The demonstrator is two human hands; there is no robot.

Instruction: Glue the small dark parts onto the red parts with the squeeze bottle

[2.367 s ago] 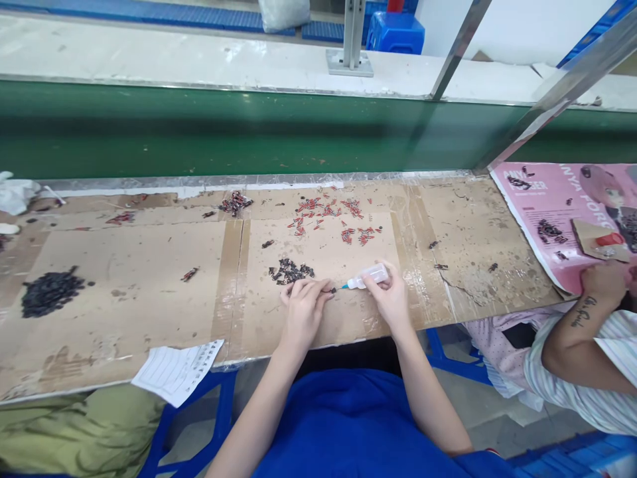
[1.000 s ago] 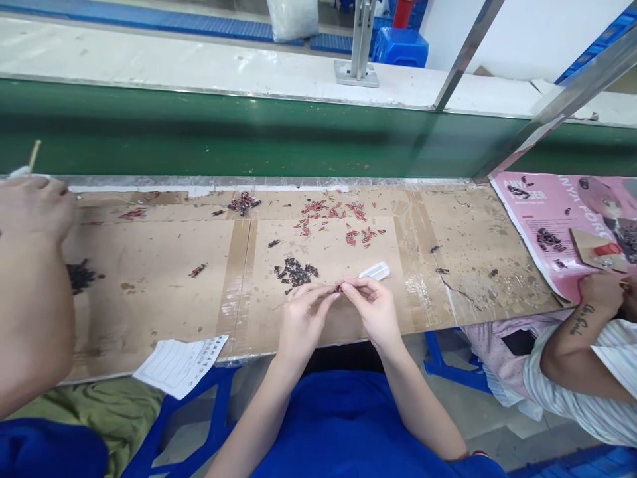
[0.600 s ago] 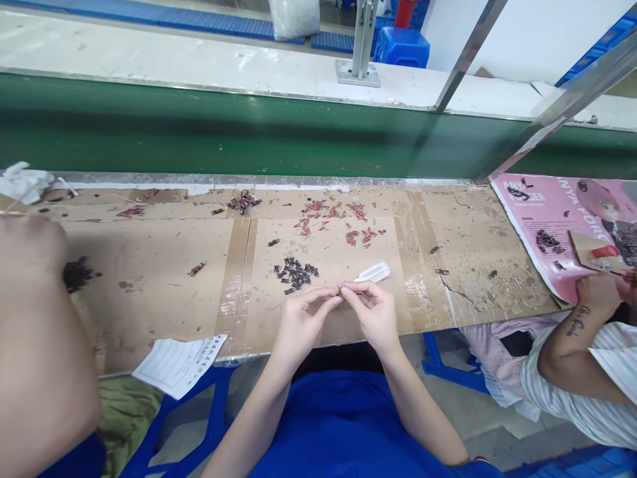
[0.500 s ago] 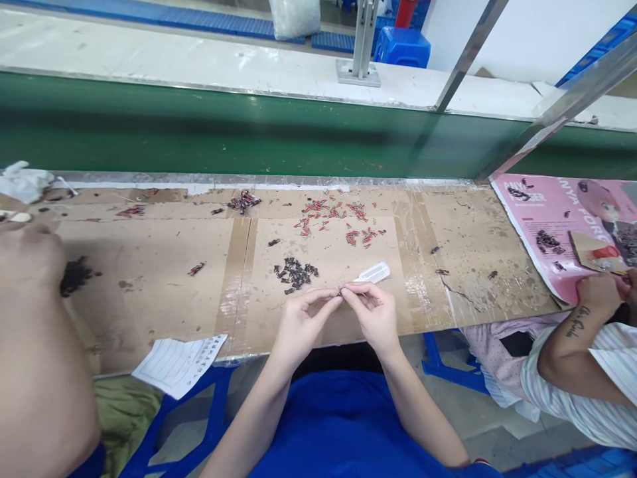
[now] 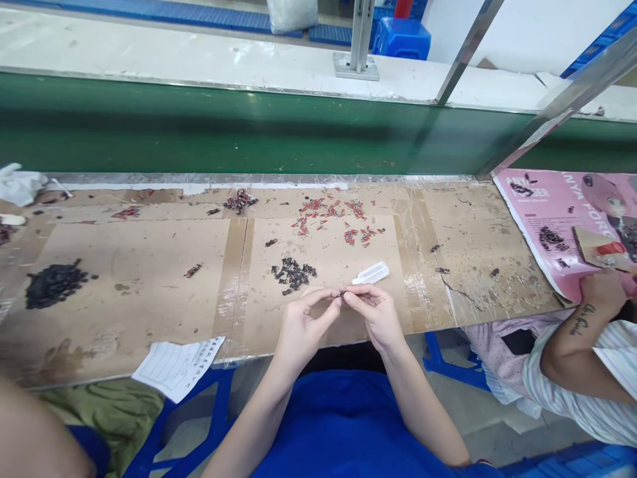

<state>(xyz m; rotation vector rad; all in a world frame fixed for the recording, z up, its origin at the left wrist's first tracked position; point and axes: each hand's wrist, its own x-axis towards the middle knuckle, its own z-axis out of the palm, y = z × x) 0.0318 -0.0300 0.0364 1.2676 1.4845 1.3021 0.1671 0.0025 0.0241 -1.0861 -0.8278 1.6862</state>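
White bottle (image 5: 372, 273) has moved from grip to cardboard (image 5: 164, 259); left hand (image 5: 303, 323) and right hand (image 5: 377, 313) together pinch one tiny dark part (image 5: 343, 293).

smooth plastic bottle (image 5: 371, 273), matt cardboard (image 5: 154, 292)

grn strip (image 5: 199, 139) | wht ledge (image 5: 199, 54) w/ metal post (image 5: 360, 36) | blu stool (image 5: 402, 40) behind | gry flr (image 5: 475, 410)

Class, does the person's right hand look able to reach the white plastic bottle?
Probably yes: the bottle lies just beyond the right hand, nothing between, though that hand pinches a tiny dark part.
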